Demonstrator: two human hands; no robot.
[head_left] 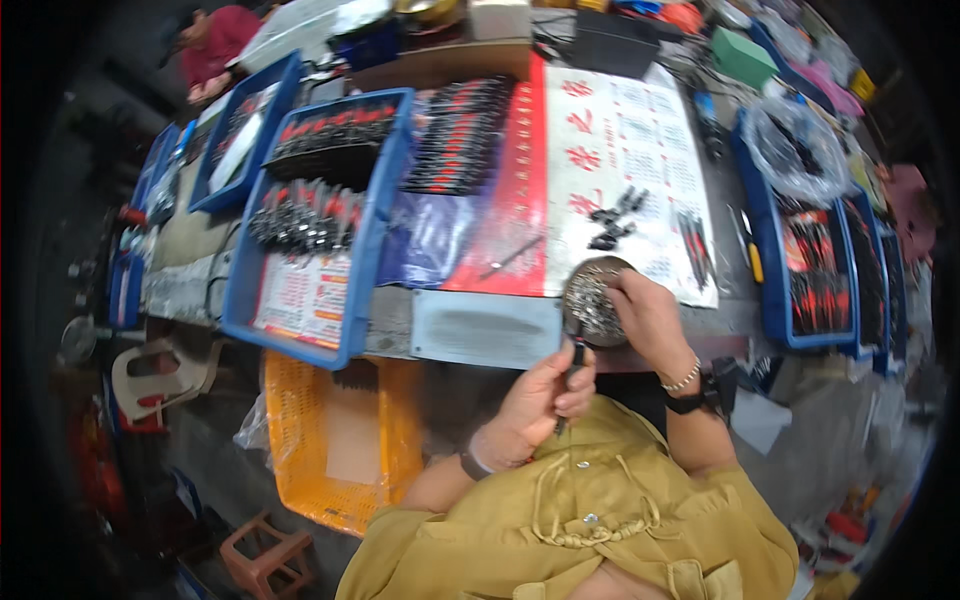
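My left hand (545,400) is closed around a slim dark hand tool (577,362); its exact kind is blurred. The upper end of the tool comes close to a round bowl (568,290) holding many small shiny metal parts (597,312). Over the right side of that bowl is my right hand (650,315), fingers bent together at the parts; what they pinch is too small to make out. Several black pieces (615,222) lie on a printed white sheet beyond the bowl, with a few slim red-and-dark tools (692,245) to their right.
A blue tray (357,300) with bundled tools stands at the left, and another blue tray (775,285) at the right. A grey plate (485,328) lies at the table's front edge. Below it sits an orange crate (400,430). Another person (215,45) is at the far left.
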